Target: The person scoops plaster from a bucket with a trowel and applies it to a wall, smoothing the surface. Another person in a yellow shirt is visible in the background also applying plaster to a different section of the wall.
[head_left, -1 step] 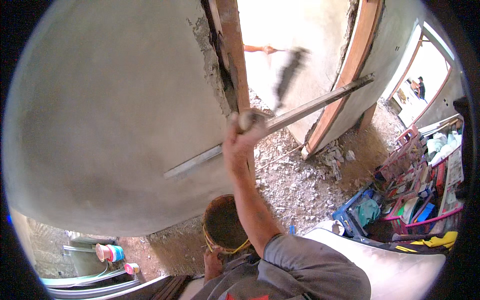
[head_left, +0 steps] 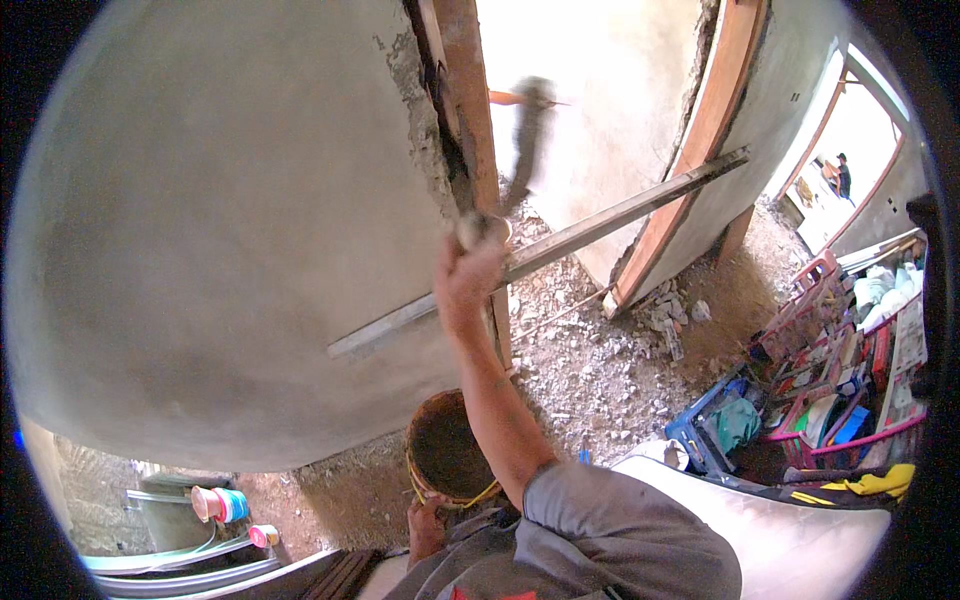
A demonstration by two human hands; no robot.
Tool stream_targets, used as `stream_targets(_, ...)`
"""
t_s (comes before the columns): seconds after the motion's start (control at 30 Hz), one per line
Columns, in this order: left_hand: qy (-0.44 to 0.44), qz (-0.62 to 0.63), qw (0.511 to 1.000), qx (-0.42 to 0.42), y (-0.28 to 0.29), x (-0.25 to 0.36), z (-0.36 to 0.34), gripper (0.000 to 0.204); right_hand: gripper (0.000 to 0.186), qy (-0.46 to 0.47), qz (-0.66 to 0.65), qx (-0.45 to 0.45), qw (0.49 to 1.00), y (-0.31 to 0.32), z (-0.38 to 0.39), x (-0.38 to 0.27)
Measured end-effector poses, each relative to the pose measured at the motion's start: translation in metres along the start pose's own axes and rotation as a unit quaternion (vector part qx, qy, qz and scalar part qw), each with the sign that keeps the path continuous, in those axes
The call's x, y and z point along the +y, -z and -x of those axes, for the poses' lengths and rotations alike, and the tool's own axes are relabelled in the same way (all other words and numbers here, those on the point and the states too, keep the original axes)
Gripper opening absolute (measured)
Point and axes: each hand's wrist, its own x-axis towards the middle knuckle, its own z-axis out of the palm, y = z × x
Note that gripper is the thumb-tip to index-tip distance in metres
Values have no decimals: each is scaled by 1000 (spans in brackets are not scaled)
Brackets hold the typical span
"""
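From where I stand, the broad wall (head_left: 220, 220) is smooth grey plaster, breaking into a ragged, crumbly edge beside the reddish-brown wooden post (head_left: 462, 110). A long, straight-edged batten (head_left: 630, 212), dusty and pale, slants across the opening and laps over the second post (head_left: 690, 175). Beneath it lies rubble (head_left: 565, 375), loose, angular and whitish. To the right sit a blue plastic crate (head_left: 688, 432) and pinkish-red basketwork crammed with odds and ends.

The person's right arm stretches up and forward from a soft grey sleeve (head_left: 620, 510), nearly straight, passing in front of the batten. The right hand (head_left: 470, 275) is closed around the rounded handle of a trowel-like tool (head_left: 527, 145), near the first post. Its narrow, dark blade points upward against the bright opening, too blurred for me to make out its surface.

Low down, the left arm is bent close to the body. The left hand (head_left: 428, 515) grips the near rim of a round bucket (head_left: 428, 425), yellow-edged, with a dark, brown-crusted inside; I cannot tell what it contains.
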Motion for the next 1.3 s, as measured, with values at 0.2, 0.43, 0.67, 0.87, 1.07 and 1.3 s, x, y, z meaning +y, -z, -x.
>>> stream_targets(0.2,120,75,990,28,15,-23,-6,15,48,-255,-291,-49,921,-13,75,7)
stream_targets(0.43,16,-94,995,-28,28,-37,-29,25,35,-545,-496,17,676,-28,85,-20)
stream_targets(0.67,-71,-291,951,-69,33,-7,-36,33,40,-440,-587,-7,680,-66,-26,-127)
stream_targets(0.87,-172,-504,839,-110,29,18,-30,36,41,-363,-583,-84,722,-47,-24,-106)
stream_targets(1.07,-154,-432,884,-94,20,11,-32,37,37,96,-45,-336,936,91,152,19)
stream_targets(1.3,-97,-178,978,-37,0,2,-26,30,41,-173,-4,-576,799,188,200,96)
